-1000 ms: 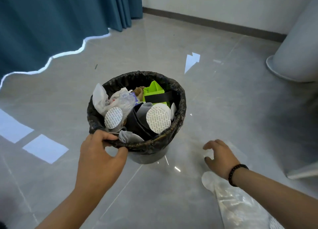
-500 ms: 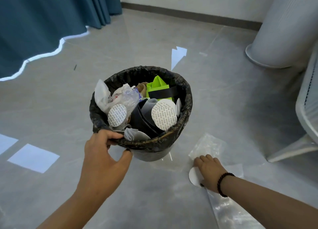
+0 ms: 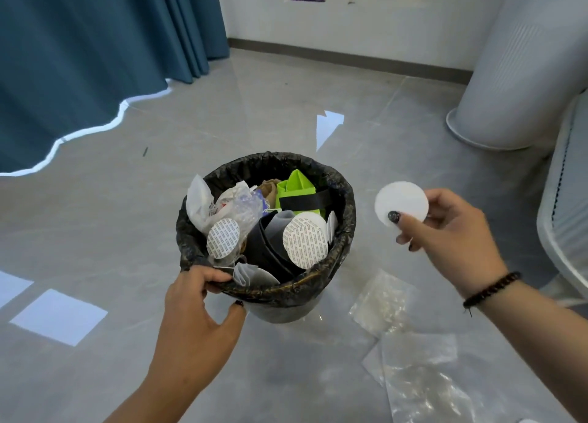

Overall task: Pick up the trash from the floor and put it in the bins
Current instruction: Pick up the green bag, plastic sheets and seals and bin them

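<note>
Grey tiled floor (image 3: 95,247) with full bin (image 3: 345,231), rim gripped by left hand (image 3: 197,311); white disc (image 3: 401,203) pinched in right hand (image 3: 451,231) beside it.

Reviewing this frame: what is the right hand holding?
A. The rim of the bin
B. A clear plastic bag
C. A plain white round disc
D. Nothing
C: the right hand pinches a plain white disc in the air beside the bin, while the left hand has its grip on the bin's near rim and the clear plastic bags lie on the floor.
</note>
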Motion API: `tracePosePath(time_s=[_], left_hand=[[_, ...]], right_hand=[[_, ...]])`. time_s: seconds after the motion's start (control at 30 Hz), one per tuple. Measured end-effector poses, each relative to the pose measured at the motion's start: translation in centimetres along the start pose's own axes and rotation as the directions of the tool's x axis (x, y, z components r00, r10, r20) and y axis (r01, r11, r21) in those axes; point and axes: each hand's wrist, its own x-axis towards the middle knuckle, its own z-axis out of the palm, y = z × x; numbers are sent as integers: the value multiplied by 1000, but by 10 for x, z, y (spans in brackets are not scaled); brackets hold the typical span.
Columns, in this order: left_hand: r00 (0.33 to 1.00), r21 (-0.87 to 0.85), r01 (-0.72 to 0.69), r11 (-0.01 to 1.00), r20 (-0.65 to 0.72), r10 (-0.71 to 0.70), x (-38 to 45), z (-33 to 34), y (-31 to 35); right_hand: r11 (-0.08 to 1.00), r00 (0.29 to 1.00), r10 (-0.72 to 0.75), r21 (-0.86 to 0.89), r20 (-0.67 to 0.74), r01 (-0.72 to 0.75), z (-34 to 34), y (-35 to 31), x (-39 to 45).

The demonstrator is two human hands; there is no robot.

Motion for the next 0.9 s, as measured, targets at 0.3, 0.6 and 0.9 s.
tracePosePath(time_s=[0.3,0.6,0.9], left_hand=[[1000,-72,14,997,5,-13,-5,2,0],[993,-182,23,983,-110,-44,-24,17,2],[996,-201,64,978,72,-50,-56,67,2]], right_hand=[[925,925,-103,-307,366,225,85,-63,21],[980,992,-121,-158,27,124,35,-6,17],[654,874,352,-756,336,27,-20,145,-40]])
